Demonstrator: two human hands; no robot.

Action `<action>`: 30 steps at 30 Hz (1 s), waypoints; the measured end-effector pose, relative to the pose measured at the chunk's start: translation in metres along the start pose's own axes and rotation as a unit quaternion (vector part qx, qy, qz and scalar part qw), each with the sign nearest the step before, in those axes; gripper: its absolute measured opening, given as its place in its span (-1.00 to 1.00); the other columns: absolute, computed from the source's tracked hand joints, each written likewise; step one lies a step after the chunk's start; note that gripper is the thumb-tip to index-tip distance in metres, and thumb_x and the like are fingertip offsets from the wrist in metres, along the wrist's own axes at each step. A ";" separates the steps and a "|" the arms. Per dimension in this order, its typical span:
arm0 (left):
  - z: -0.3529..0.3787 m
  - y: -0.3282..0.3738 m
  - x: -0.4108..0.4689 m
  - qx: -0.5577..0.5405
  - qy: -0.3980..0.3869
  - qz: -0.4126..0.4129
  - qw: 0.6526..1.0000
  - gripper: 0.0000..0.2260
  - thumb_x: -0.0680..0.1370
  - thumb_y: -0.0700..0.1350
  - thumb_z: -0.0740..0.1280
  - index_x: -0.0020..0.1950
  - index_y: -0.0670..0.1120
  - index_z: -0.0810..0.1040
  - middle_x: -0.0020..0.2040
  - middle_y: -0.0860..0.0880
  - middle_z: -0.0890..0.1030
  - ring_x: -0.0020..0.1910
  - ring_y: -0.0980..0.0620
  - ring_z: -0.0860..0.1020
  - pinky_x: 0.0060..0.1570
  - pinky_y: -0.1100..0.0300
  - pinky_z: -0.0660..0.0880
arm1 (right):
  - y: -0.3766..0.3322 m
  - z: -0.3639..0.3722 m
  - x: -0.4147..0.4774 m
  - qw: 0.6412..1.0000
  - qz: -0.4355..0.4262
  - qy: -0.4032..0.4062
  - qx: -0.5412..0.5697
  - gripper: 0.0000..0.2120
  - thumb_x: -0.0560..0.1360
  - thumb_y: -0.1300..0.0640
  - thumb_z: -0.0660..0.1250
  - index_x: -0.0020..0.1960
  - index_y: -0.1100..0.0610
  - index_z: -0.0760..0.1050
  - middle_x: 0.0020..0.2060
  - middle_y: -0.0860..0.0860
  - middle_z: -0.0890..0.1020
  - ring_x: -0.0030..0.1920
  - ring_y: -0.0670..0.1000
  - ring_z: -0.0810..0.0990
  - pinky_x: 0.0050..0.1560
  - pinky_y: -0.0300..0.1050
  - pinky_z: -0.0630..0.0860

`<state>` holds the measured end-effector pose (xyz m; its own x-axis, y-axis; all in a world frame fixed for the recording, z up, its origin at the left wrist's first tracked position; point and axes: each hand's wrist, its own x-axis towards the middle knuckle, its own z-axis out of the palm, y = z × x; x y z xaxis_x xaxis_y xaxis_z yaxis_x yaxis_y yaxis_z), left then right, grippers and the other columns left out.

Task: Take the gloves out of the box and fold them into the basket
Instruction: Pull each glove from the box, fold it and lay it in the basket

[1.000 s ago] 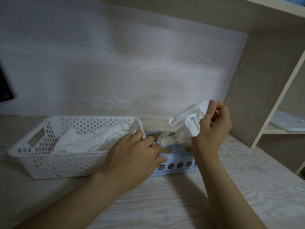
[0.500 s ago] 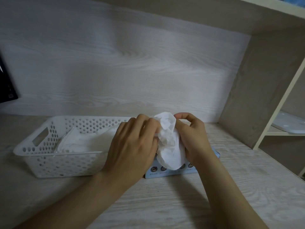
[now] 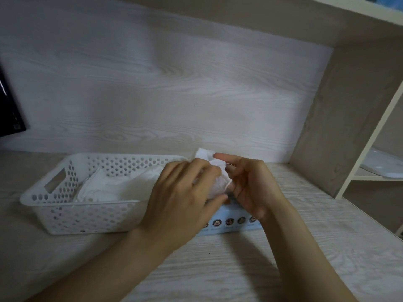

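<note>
Both hands grip one white glove (image 3: 214, 173), left hand (image 3: 185, 192) pinching, right hand (image 3: 250, 186) cupping, directly above the box (image 3: 231, 221). Risk: thin glove bunches, fold springs open short of the basket (image 3: 65, 205).

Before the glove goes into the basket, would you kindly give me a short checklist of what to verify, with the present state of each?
1. Thin white glove held by both hands, left hand and right hand: ok.
2. Glove clear of the light blue cardboard box: ok, it is held above the box.
3. Glove folded flat: not ok, it looks bunched between the fingers.
4. White perforated plastic basket within reach, just left of the hands: ok.
5. Room in the basket: ok, the folded white gloves inside leave space.
6. More gloves left in the box: cannot tell, the hands hide its opening.
</note>
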<state>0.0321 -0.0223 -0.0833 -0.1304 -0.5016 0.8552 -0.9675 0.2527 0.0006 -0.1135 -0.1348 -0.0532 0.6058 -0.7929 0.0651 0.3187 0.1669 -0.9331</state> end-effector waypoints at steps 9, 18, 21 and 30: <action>-0.012 -0.008 0.011 -0.140 0.064 -0.175 0.972 -0.84 0.69 0.01 0.26 0.03 -0.01 0.59 -0.24 0.11 0.66 -0.27 0.10 0.66 -0.32 0.01 0.58 | 0.004 0.007 -0.006 0.901 -0.177 0.099 -0.383 -0.63 0.47 0.20 0.37 0.12 -0.20 0.71 -0.18 -0.06 0.58 -0.20 -0.03 0.58 -0.20 -0.06 0.63; -0.019 -0.011 0.015 -0.272 0.023 -0.223 0.936 -0.83 0.61 0.01 0.29 -0.05 0.03 0.67 -0.29 0.11 0.67 -0.32 0.11 0.66 -0.39 0.26 0.50 | 0.018 0.006 0.000 0.791 -0.343 0.054 -0.504 -0.90 0.47 0.09 0.53 -0.06 -0.02 0.63 0.21 -0.12 0.60 0.29 -0.13 0.57 0.21 -0.33 0.46; -0.018 -0.010 0.015 -0.260 0.011 -0.235 0.936 -0.83 0.52 0.17 0.48 -0.04 0.10 0.67 -0.26 0.12 0.70 -0.28 0.14 0.69 -0.33 0.16 0.61 | 0.019 0.009 -0.004 0.804 -0.353 0.044 -0.477 -0.87 0.50 0.05 0.47 -0.10 0.07 0.57 -0.05 -0.11 0.72 0.06 -0.07 0.69 0.08 -0.09 0.60; -0.012 -0.028 0.015 -0.251 0.008 -0.268 0.930 -0.90 0.63 -0.05 0.43 0.08 0.10 0.74 -0.25 0.15 0.69 -0.28 0.18 0.64 -0.31 0.26 0.53 | 0.013 0.010 -0.011 0.836 -0.314 0.039 -0.449 -0.75 0.50 0.14 0.48 0.15 -0.02 0.57 -0.37 0.00 0.67 -0.36 0.01 0.62 -0.37 -0.08 0.51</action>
<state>0.0600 -0.0267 -0.0644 0.3492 -0.6547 0.6704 -0.6693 0.3265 0.6675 -0.1087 -0.1179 -0.0624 0.4636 -0.6008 0.6512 -0.1402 -0.7755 -0.6156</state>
